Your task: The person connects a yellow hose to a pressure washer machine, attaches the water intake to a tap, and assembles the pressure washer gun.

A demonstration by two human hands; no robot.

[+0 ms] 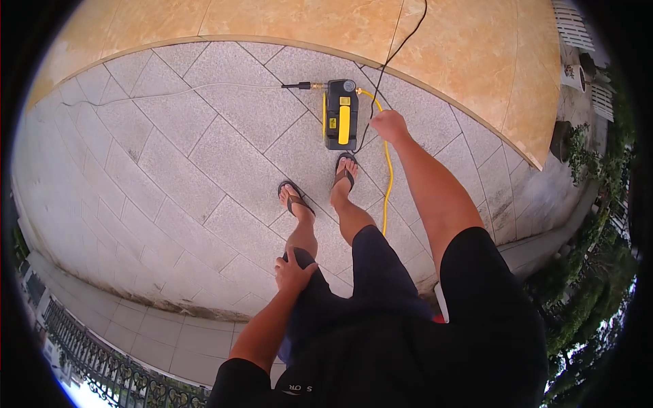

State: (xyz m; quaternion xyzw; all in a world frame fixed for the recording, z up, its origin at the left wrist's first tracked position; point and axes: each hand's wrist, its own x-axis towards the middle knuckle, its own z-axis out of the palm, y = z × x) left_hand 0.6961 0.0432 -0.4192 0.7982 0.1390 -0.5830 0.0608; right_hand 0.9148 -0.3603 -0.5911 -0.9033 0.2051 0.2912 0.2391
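A black pressure washer (332, 122) with a yellow handle and a round gauge stands on the paving just beyond my feet. My right hand (389, 125) reaches out to its right side, fingers closed at the black power cord (373, 102), which runs past the fingertips. From the washer's far right corner comes a yellow hose (389, 170), passing beneath that hand and back toward my legs. A thin clear hose (204, 86) leaves the left side through a black connector (296, 86). My left hand (292, 275) rests on my left knee, fingers spread and holding nothing.
Both feet in dark flip-flops (343, 170) stand on grey paving (183, 156). Beyond the washer rises the edge of a tan tiled step (299, 20), with the cord lying across it. Green plants (578, 272) grow at the right. A black metal fence (102, 357) lines the lower left.
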